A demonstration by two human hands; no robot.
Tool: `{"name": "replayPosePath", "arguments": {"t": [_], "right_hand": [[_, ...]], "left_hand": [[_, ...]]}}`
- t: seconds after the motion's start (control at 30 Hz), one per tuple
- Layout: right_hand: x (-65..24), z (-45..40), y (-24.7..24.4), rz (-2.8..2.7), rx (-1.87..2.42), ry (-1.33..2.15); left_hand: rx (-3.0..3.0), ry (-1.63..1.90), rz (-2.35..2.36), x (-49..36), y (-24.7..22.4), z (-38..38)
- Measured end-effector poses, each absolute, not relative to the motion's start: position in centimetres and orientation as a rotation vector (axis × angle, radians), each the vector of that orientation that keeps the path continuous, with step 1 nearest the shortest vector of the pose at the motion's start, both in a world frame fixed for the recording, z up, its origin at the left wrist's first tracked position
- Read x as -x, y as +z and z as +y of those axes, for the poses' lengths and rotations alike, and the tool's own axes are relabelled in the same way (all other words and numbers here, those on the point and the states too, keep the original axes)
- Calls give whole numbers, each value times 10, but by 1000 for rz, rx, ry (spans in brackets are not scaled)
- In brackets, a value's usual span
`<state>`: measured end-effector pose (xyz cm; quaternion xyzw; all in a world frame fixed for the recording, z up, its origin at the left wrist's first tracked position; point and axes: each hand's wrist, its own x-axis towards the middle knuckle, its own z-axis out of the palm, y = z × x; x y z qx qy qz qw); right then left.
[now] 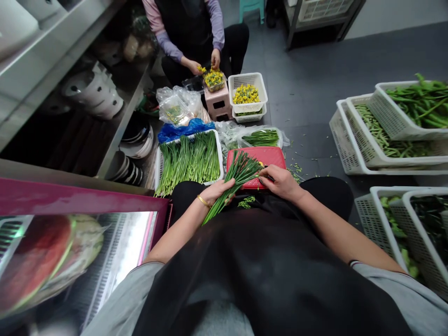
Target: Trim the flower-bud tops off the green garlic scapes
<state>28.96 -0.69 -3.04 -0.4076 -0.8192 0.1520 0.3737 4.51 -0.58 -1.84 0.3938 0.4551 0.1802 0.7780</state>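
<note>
My left hand, with a gold bracelet at the wrist, is wrapped round a bunch of long green stems over my lap. At the tip end of the bunch, my right hand has its fingers pinched together; what they hold, if anything, is too small to make out. Beneath the bunch is a red stool top. Small green clippings lie on my black apron. A white basket full of similar stems stands to the left of the stool.
Across from me a seated person handles yellow flowers above a pink stool. White baskets of green vegetables stand at the right. Metal shelving and a pink-framed display case line the left. Stem bits litter the floor.
</note>
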Motion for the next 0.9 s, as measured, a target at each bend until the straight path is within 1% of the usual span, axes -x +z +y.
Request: {"name": "replayPosePath", "arguments": {"t": [0.23, 0.53, 0.77, 0.83, 0.9], "right_hand": [[-290, -14, -31, -2122, 1014, 250], [-294, -13, -32, -2174, 1058, 265], [-297, -25, -35, -2137, 1241, 437], [-292, -27, -37, -1997, 1306, 560], [-282, -25, -41, -1734, 1328, 790]], "left_hand": [[-932, 328, 902, -48, -22, -4], [-891, 268, 936, -48, -30, -5], [-905, 385, 885, -47, -24, -5], [-903, 386, 894, -48, -24, -7], [-895, 390, 916, -50, -25, -9]]}}
